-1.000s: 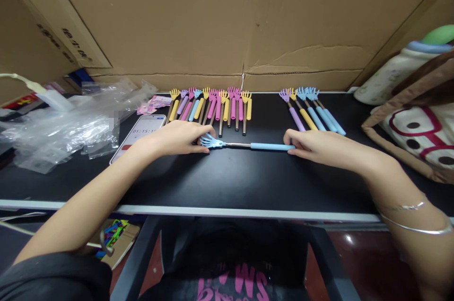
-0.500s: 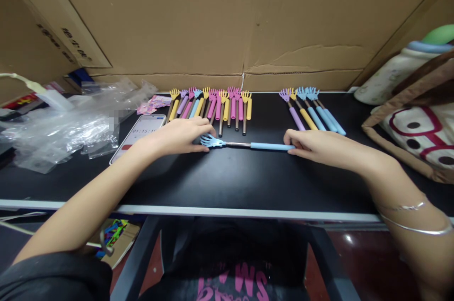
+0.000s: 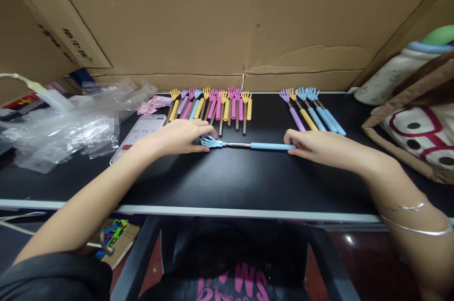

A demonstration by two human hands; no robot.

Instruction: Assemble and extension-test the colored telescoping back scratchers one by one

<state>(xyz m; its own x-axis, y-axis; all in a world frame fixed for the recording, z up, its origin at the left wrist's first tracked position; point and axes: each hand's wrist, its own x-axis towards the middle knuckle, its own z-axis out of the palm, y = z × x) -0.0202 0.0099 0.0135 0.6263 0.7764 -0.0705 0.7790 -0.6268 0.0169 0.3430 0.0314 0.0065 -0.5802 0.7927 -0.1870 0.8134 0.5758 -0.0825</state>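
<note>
A light blue back scratcher (image 3: 271, 146) with a metal rod lies crosswise on the black table (image 3: 227, 182), between my two hands. The fingers of my left hand (image 3: 182, 135) are closed around the tips of its claw-shaped head. At the other end, my right hand (image 3: 303, 144) pinches the tip of the blue handle between thumb and fingers. Behind it to the right, a purple back scratcher (image 3: 296, 118), a yellow one (image 3: 308, 119) and two blue ones lie side by side with handles attached. Farther left lies a row of pink, yellow, purple and blue back-scratcher parts (image 3: 221, 114), rods and handles.
Clear plastic bags (image 3: 67, 126) are heaped on the left beside a phone (image 3: 138, 133) showing a timer. Small pink cards (image 3: 154, 103) lie behind it. At right stand a bottle (image 3: 386, 74) and a brown-strapped bag (image 3: 422, 130). A cardboard wall (image 3: 213, 22) closes the back.
</note>
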